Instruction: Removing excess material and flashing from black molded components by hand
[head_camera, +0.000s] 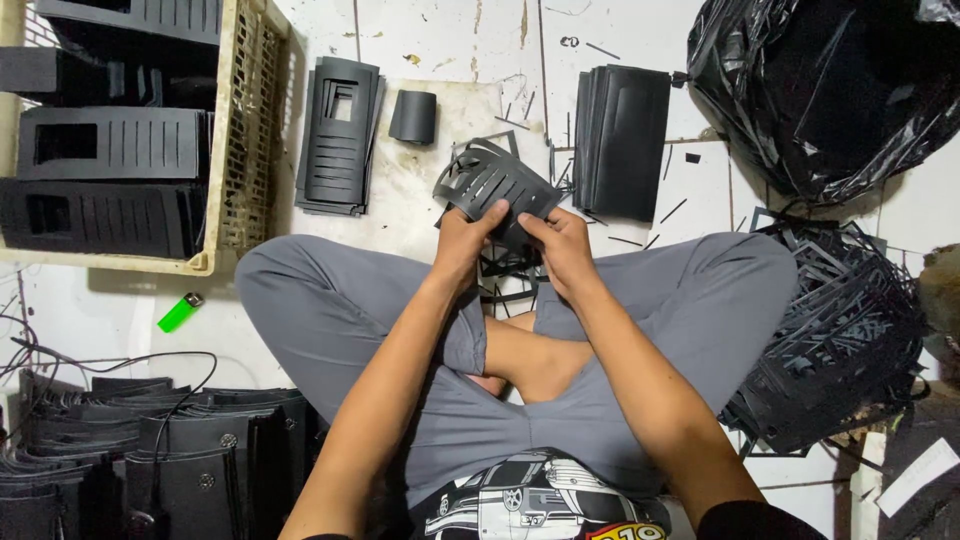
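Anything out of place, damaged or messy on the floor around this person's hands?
Mostly offcuts: thin black strips lie scattered on the white floor near the neat stack of black sheets. A bright green lighter lies alone beside the crate. The slotted black sheet in both hands looks bent.

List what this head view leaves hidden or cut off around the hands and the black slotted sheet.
- Black slotted sheet: near edge hidden by the left hand and right hand.
- Cream crate: cut off by the top and left edges.
- Black plastic bag: contents hidden, cut off top right.
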